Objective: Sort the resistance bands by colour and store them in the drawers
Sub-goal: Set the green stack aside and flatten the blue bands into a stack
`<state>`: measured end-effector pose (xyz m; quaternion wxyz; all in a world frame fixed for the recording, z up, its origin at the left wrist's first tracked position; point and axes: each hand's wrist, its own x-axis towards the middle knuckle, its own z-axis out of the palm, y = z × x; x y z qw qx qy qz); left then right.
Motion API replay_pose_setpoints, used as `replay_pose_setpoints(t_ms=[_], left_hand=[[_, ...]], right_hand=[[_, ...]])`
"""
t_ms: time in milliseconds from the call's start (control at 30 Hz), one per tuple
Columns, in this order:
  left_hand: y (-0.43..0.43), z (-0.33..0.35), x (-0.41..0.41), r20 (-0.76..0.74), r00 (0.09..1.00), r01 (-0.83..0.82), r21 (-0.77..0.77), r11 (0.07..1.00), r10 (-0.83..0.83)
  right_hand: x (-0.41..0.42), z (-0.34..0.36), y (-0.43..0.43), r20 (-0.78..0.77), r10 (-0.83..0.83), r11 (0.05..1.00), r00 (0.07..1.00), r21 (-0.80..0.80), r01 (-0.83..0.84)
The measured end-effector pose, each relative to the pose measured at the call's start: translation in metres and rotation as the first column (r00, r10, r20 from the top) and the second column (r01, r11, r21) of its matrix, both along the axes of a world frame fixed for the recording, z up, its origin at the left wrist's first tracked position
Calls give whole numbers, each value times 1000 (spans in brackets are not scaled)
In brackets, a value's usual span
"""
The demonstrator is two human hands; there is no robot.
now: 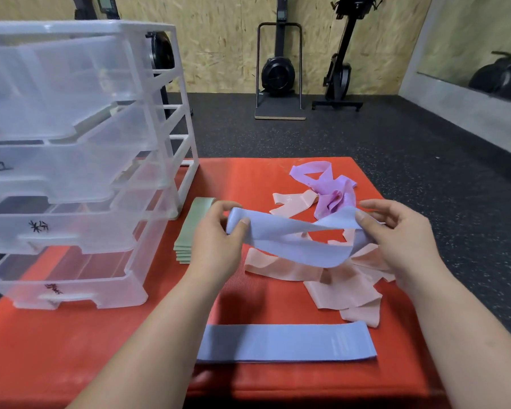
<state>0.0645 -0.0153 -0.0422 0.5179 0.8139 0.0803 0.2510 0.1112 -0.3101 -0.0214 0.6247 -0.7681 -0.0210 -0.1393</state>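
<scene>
Flat blue band [286,343]: lies smoothed out at the near edge of the red mat [71,349], long axis left to right, between my two forearms.
Held blue band [292,243]: hangs in the air over the middle of the mat, stretched loosely from one hand to the other, with a twist in it toward the right end.
Left hand [216,240]: grip narrow, thumb and fingers pinching the band's left end.
Right hand [401,240]: grip narrow too, thumb on top and fingers beneath, pinching the right end.
Key relation: the held band's long axis runs left to right, parallel to the flat band, which lies toward me and lower than both grips. Neither hand is clearly nearer to it.
Step, as I judge it: I untwist the held band, flatten it, then bring it toward the near edge and onto its blue mate.
Green stack [191,231]: folded neatly, just beyond the left hand, beside the drawer unit.
Pink bands [337,278]: a loose heap under and behind the held band, toward the right edge, unsorted.
Purple bands [328,187]: tangled near the far right corner, touching the pink ones.
Drawer unit [71,143]: clear plastic, on the left edge, drawers partly pulled out, marks handwritten on the fronts.
Risk: the hanging loop could drag a pink band along.
</scene>
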Motion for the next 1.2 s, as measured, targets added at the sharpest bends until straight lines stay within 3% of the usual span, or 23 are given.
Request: replay_pose_setpoints(t_ms=[100,233,400,533,600,700,800,933,1200], left_hand=[[2,1,-3,-20,1000,-3,-12,1000,3],[8,-1,-6,-42,998,-46,-24,999,45],[25,-10,-3,-99,990,-99,26,995,102],[28,-12,-2,-135,984,-110,66,992,118],[29,-13,-2,-157,978,-126,73,989,136],[33,-14,-1,-181,971,-144,58,988,153],[34,-14,0,-191,972,-136,21,990,138],[31,-16,1,-193,977,-104,-50,993,92],[27,-14,1,-182,982,-59,-79,995,44]], right_hand=[[0,0,-2,16,-35,998,999,-47,36],[-3,1,-4,-112,143,987,983,-59,-150],[-3,6,-14,-177,337,867,925,-324,-379],[1,1,-19,-211,315,747,925,-546,-379],[2,0,-19,-216,323,804,921,-450,-388],[-2,3,-22,-254,388,890,886,-149,-432],[-4,2,-22,-279,377,911,883,-62,-409],[-5,-2,-19,-264,312,929,913,-118,-351],[0,-7,-15,-45,154,862,987,-482,-157]])
